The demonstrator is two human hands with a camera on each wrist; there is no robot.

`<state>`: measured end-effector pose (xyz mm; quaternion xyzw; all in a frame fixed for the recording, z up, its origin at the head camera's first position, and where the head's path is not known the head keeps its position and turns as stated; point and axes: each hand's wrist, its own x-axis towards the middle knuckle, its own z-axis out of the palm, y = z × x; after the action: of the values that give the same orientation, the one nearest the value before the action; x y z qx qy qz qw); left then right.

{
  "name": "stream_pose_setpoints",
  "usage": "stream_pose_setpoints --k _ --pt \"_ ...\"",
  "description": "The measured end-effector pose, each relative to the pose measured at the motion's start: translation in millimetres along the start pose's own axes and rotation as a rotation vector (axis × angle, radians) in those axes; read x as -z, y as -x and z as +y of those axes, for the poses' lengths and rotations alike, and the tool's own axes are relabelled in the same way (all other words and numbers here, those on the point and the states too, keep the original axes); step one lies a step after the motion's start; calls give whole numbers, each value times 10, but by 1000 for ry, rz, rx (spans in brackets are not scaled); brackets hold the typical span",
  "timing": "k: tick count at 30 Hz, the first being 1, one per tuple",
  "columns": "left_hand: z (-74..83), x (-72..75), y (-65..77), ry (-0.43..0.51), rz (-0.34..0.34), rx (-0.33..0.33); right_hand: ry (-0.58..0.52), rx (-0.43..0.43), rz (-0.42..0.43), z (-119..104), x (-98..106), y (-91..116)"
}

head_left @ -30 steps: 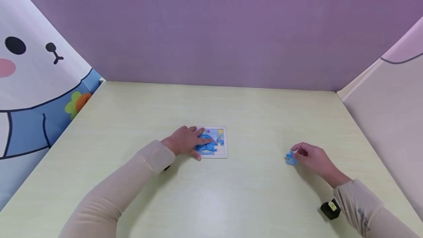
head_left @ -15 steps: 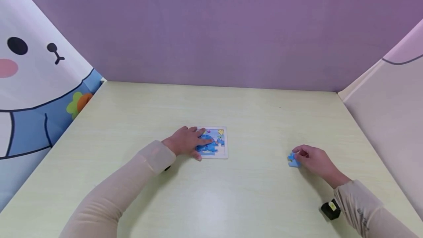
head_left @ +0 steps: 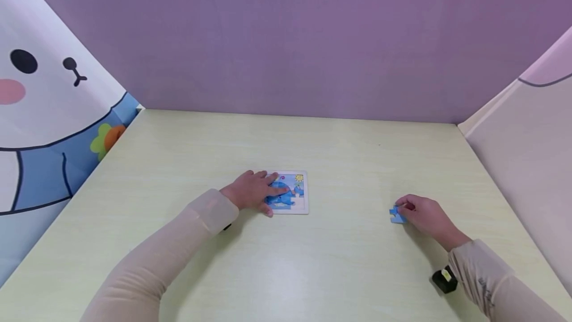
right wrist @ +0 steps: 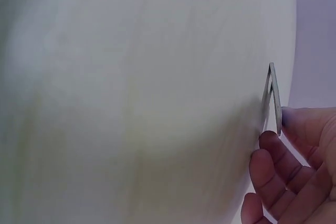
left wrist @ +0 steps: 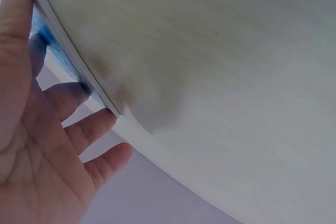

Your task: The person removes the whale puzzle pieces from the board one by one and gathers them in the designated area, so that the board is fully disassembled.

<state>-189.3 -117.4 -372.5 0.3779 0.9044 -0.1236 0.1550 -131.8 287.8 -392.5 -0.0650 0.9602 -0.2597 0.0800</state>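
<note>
A small framed jigsaw puzzle with a blue cartoon animal and a sun lies flat mid-table. My left hand rests on its left part with fingers spread, hiding that side. In the left wrist view, the thumb and fingertips touch the puzzle's edge. Bare pale base shows at the picture's lower right corner. Well to the right, my right hand pinches a blue jigsaw piece between thumb and fingers. The right wrist view shows that piece nearly edge-on; whether it touches the table I cannot tell.
The pale wooden table runs back to a purple wall. Cartoon-printed panels stand along the left side, with a pale panel on the right. A black wrist device sits below the right sleeve.
The jigsaw piece in my right hand has turned slightly, and that hand has shifted only a little. My left hand stays on the puzzle.
</note>
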Motion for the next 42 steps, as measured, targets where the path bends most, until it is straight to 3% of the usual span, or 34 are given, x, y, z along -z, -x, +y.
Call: stream_pose_setpoints --k 12,21,34,42 --pt "-1 2 -39 30 -7 17 27 -17 5 7 8 -42" --pt "-8 -11 -43 66 -11 14 32 28 -2 -183 -47 -160" --pt "-3 10 -71 89 -23 10 25 147 -32 -568 -192 -419" --pt "20 17 -93 72 -26 14 200 270 8 -763 -320 -589"
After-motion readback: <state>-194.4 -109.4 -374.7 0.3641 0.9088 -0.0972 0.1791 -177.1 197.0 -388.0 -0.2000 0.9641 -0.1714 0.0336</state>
